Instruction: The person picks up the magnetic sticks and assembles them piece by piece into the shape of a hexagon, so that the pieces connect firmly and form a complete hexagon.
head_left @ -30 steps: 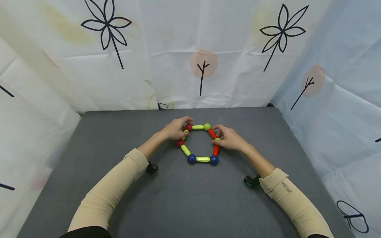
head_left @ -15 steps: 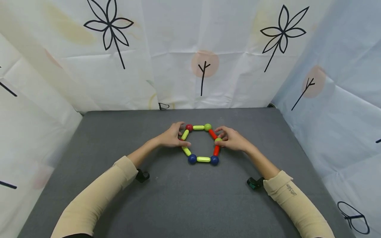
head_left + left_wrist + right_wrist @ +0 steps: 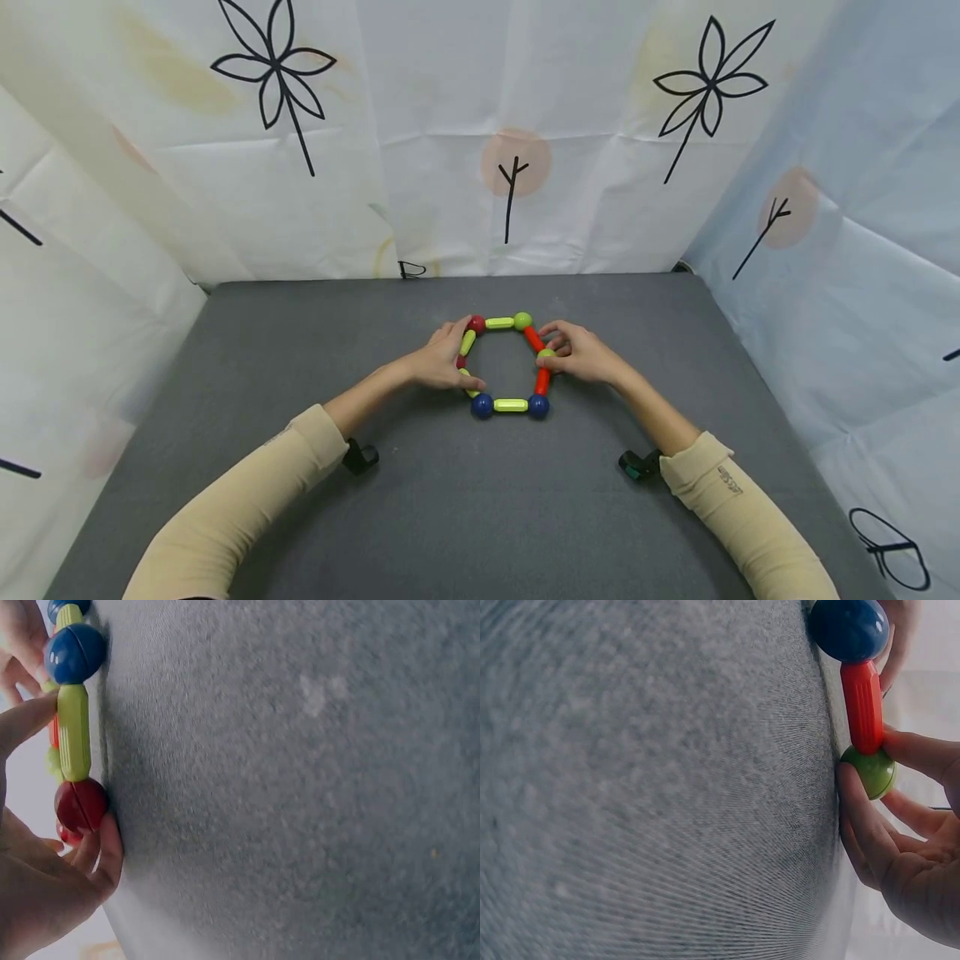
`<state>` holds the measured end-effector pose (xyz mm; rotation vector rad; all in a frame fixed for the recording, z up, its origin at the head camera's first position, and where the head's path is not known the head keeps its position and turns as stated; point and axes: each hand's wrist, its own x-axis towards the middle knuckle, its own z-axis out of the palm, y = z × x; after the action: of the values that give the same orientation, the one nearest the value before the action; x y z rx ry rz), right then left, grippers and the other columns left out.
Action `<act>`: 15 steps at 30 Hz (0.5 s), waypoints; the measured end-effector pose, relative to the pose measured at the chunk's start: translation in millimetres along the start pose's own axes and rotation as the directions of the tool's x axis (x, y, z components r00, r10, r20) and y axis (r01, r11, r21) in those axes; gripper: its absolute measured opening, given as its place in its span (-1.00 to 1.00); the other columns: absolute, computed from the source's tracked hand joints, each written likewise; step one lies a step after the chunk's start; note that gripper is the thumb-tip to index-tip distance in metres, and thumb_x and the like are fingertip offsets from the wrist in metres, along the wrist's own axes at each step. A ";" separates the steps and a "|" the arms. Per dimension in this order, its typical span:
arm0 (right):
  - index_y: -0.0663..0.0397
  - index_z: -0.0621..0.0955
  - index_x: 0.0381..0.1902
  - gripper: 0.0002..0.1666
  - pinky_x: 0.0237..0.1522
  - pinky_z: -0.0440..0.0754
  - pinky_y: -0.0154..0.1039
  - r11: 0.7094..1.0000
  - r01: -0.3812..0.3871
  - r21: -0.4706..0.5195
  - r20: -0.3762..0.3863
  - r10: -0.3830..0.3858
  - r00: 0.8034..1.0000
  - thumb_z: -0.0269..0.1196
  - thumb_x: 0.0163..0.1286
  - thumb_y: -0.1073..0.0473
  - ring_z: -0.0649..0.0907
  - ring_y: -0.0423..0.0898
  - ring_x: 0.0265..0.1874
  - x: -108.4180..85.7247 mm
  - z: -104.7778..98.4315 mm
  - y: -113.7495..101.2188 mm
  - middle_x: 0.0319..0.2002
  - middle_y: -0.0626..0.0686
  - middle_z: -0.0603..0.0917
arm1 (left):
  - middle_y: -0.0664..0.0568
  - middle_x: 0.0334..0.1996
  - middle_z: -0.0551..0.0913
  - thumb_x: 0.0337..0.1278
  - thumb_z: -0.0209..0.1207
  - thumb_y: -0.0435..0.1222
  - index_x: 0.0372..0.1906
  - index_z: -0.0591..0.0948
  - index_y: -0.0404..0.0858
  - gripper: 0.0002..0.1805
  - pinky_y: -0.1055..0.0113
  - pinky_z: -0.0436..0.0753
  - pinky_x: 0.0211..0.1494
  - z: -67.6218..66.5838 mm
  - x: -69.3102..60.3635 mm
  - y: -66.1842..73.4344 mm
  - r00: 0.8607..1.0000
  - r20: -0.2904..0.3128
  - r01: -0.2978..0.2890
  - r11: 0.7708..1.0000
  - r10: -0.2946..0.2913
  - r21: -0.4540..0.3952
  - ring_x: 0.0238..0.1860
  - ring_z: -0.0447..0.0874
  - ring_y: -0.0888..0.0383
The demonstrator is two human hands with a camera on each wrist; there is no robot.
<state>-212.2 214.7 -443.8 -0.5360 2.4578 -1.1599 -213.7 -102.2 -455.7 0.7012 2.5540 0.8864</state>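
Note:
A closed ring of magnetic building sticks and balls lies flat on the grey table in the head view. Yellow-green sticks (image 3: 499, 323) and red sticks (image 3: 534, 338) join red, green and blue balls. My left hand (image 3: 441, 360) grips the ring's left side. In the left wrist view its thumb touches a yellow-green stick (image 3: 73, 735), while its fingers curl behind a red ball (image 3: 81, 805). On the right side my right hand (image 3: 585, 354) pinches a green ball (image 3: 871, 772), between a red stick (image 3: 862, 709) and fingers partly hidden. The near blue balls (image 3: 482, 406) are untouched.
The grey table (image 3: 480, 508) extends around the ring to its back edge. White printed cloth (image 3: 435, 150) hangs behind and at both sides. Dark cameras (image 3: 362, 457) are worn on both wrists.
My left hand has come away from the far-left red ball and slid toward me along the ring's left side. My right hand stays at the green ball; the ring hardly shifts.

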 end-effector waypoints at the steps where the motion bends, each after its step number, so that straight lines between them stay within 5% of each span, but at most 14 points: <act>1: 0.32 0.47 0.46 -0.34 -0.03 0.82 -0.02 1.000 0.001 -0.001 0.000 -0.001 1.000 0.40 0.55 0.16 0.80 0.28 0.11 0.0 0.0 -0.1 0.13 0.40 0.70 | -0.43 0.60 0.27 0.25 0.44 0.12 0.75 -0.03 -0.37 0.26 -0.24 0.34 0.65 0.1 2.0 -7.8 0.999 -0.013 -0.029 1.000 0.029 -0.010 0.59 0.30 -0.30; 5: 0.32 0.46 0.47 -0.34 -0.03 0.82 -0.02 1.000 0.003 -0.007 0.008 -0.003 1.000 0.39 0.56 0.15 0.78 0.31 0.14 0.5 0.1 -0.6 0.13 0.40 0.69 | -0.37 0.41 0.50 0.42 0.37 -0.02 0.69 0.14 -0.35 -0.01 -0.07 0.64 0.40 -7.8 1.4 -24.0 0.996 -0.036 -0.082 0.991 0.079 -0.106 0.40 0.58 -0.20; 10: 0.31 0.46 0.48 -0.33 -0.02 0.82 -0.05 1.000 -0.007 -0.011 0.015 0.007 1.000 0.39 0.56 0.15 0.78 0.29 0.15 0.9 -0.3 -1.2 0.14 0.40 0.68 | -0.27 0.21 0.63 0.43 0.41 -0.22 0.64 0.24 -0.31 -0.14 0.09 0.77 0.19 -19.2 -7.5 -28.6 0.998 -0.019 -0.067 0.970 0.064 -0.233 0.21 0.75 -0.13; 15: 0.32 0.45 0.48 -0.32 -0.02 0.82 -0.05 1.000 -0.014 0.002 0.021 0.014 1.000 0.39 0.56 0.16 0.79 0.27 0.12 1.1 -1.7 -1.5 0.13 0.39 0.69 | -0.21 0.15 0.68 0.46 0.39 -0.20 0.60 0.27 -0.34 -0.20 0.09 0.74 0.22 -19.7 -9.6 -29.7 0.996 -0.042 -0.087 0.979 0.081 -0.185 0.14 0.77 -0.05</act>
<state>-213.7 214.4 -441.8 -0.5269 2.4391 -1.1454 -225.1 -137.2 -458.8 0.7465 2.4448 1.1576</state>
